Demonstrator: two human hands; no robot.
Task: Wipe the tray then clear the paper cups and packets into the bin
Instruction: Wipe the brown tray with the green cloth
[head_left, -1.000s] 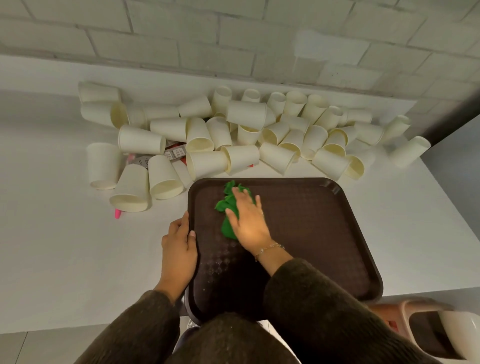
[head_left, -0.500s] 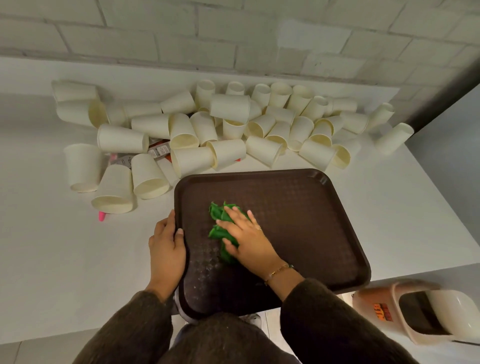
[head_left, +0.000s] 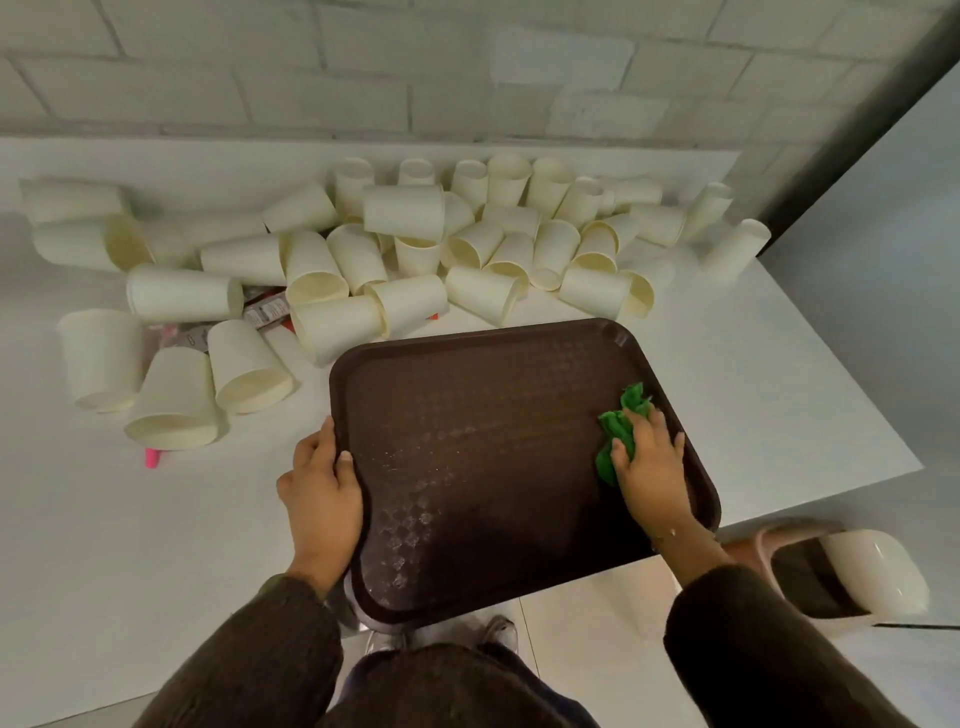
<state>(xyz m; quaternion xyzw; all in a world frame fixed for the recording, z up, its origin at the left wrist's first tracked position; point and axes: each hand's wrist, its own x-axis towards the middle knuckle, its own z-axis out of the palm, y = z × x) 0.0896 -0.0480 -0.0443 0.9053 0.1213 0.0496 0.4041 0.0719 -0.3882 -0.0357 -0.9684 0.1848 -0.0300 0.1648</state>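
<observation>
Tray (head_left: 493, 441) near paper cups (head_left: 402, 213) and packets (head_left: 267, 312); bin (head_left: 852, 571) at lower right.

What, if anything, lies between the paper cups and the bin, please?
The brown tray lies on the table between the paper cups and the bin below the table's near right corner, with the right hand pressing a green cloth on its right side.

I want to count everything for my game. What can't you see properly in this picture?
All in the head view:
- Packets: mostly buried under paper cups, print too small to read.
- Pink thing: only its tip shows from under a cup.
- Bin: inside too dark.
- Green cloth: partly under the right hand.
</observation>
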